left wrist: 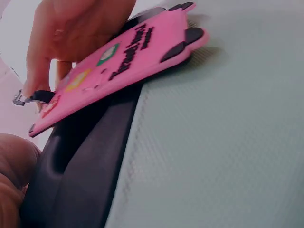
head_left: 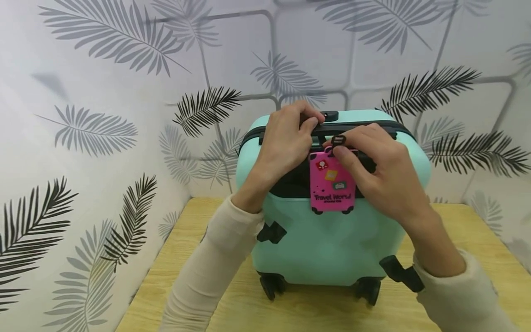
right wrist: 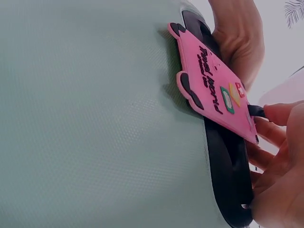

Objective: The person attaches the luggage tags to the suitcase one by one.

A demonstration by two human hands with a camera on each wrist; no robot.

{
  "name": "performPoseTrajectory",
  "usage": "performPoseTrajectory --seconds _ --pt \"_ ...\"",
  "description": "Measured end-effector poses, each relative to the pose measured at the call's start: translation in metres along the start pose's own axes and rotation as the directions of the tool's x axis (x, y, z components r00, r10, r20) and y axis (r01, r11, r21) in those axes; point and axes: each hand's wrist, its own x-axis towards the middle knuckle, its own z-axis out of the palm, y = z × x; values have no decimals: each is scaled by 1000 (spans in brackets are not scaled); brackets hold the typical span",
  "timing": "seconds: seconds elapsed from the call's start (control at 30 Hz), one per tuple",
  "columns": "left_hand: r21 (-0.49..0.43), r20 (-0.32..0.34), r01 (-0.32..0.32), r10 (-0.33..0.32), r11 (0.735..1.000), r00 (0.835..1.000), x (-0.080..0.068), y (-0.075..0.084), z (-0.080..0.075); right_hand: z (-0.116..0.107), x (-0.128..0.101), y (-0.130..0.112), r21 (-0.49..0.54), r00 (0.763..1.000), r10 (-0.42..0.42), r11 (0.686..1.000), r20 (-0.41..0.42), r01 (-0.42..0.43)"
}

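Luggage tag (head_left: 333, 184), pink and printed "Travel World", hangs flat against the front of the mint-green suitcase (head_left: 332, 240), just below the black carry handle (head_left: 356, 129) on its top edge. Right hand (head_left: 381, 175) pinches the tag's black strap and small buckle (head_left: 339, 139) between thumb and forefinger, holding the loop up at the handle so the tag dangles free beneath it. Left hand (head_left: 286, 143) is curled over the handle beside it, its fingers gripping the bar, which I judge steadies the case and keeps the handle lifted for the strap. The left wrist view shows the tag (left wrist: 118, 61) lying over the dark handle recess (left wrist: 80, 156), with the strap end (left wrist: 33, 97) pinched at the tag's top. From the right wrist view the tag (right wrist: 213, 95) stands a little off the textured shell (right wrist: 95, 118), so it hangs by the strap alone.

The suitcase stands upright on its black wheels (head_left: 271, 283) on a pale wooden tabletop (head_left: 199, 286). Behind and to both sides, walls (head_left: 103, 115) are papered white with grey and black palm-leaf prints
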Motion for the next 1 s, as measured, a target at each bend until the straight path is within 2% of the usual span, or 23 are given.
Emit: performPoseTrajectory --seconds 0.07,0.27,0.47,0.57,0.77,1.0 --pt "-9 -5 -5 5 1000 1000 -2 -1 1 0 0 1 3 1000 -10 1000 -2 10" --pt "0 -27 -76 76 997 997 -4 -3 3 1 0 0 72 998 -52 996 -30 54" --pt "-38 -13 -71 71 997 997 -6 -5 2 6 0 1 112 987 -96 987 -132 111" --pt "-55 -18 -82 82 995 997 -5 -6 1 7 0 1 101 983 -103 988 -154 119" --pt "-152 -52 -141 135 978 989 -2 -10 -2 6 2 0 66 984 -109 991 -140 119" --pt "-94 -40 -112 109 989 993 -1 -7 -1 2 0 2 45 988 -125 991 -90 130"
